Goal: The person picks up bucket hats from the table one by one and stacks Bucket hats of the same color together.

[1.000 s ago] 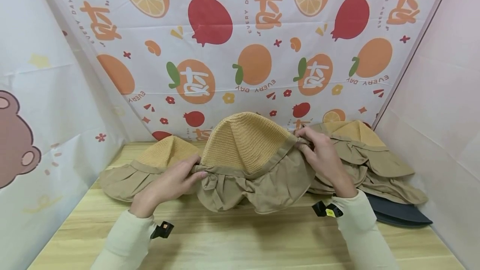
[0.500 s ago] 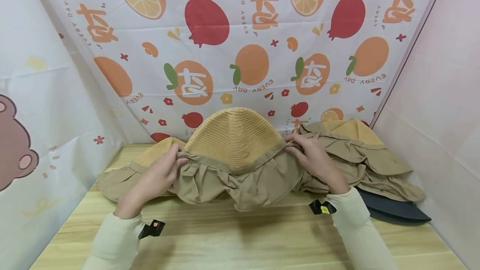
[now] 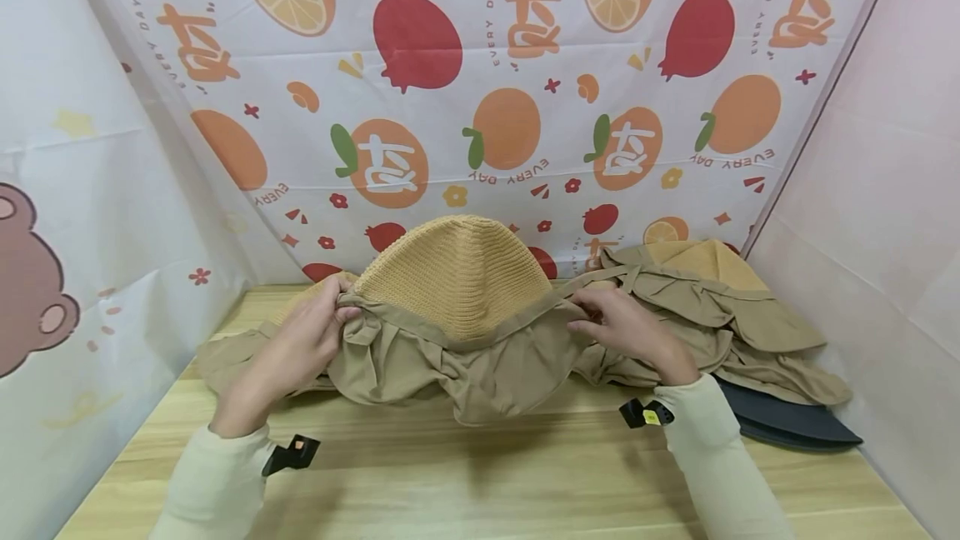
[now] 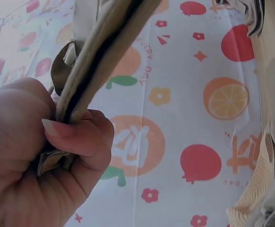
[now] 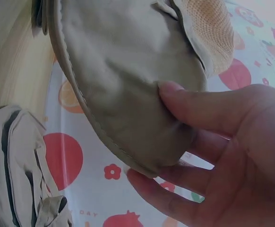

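My two hands hold up a sun hat between them in the head view, with a yellow knitted crown and a ruffled khaki brim. My left hand pinches the left end of the band where crown and brim meet. In the left wrist view, the left thumb and fingers clasp the folded khaki cloth. On the other side my right hand pinches the brim just below the band. The right wrist view has the right thumb on the brim's face, fingers behind it.
Behind my left arm lies a similar hat on the wooden table. A pile of khaki hats stands at the right, over dark navy brims. Fruit-printed cloth hangs at the back, with pale cloth walls on both sides.
The hat has shifted left and its crown has spread wider. My left hand moved left with it. My right hand also moved slightly left, and its grip went from the band onto the brim.
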`<state>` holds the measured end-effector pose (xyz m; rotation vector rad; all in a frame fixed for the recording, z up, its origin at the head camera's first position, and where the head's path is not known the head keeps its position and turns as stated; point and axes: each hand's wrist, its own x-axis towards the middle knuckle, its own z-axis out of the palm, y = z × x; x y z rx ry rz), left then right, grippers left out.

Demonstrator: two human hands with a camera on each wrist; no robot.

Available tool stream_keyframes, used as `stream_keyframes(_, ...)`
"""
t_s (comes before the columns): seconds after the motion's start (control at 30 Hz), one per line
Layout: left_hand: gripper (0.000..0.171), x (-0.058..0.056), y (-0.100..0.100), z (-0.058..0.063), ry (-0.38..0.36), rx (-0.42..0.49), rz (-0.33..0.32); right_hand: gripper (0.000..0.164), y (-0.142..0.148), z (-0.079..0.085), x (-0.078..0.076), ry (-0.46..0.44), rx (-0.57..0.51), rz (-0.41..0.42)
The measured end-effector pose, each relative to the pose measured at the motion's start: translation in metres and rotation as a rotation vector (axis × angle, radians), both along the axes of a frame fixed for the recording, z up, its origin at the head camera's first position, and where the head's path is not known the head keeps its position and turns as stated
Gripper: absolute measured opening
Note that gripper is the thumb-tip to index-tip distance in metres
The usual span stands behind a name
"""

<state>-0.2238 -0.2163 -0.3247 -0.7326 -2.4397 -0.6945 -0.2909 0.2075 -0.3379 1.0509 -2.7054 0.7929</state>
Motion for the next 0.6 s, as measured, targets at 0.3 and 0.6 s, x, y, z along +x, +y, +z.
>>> stream_keyframes(0.3,0.016,-0.001,-0.017,0.0,-0.163,0.069,0.024,0.008,-0.006,-0.006,-0.003,0.06,-0.123,-0.045)
stream_keyframes(0.6,0.023,-0.004,-0.046,0.003,-0.003,0.02,0.138,0.013,-0.032,-0.013,-0.007,0.092,-0.198,-0.102)
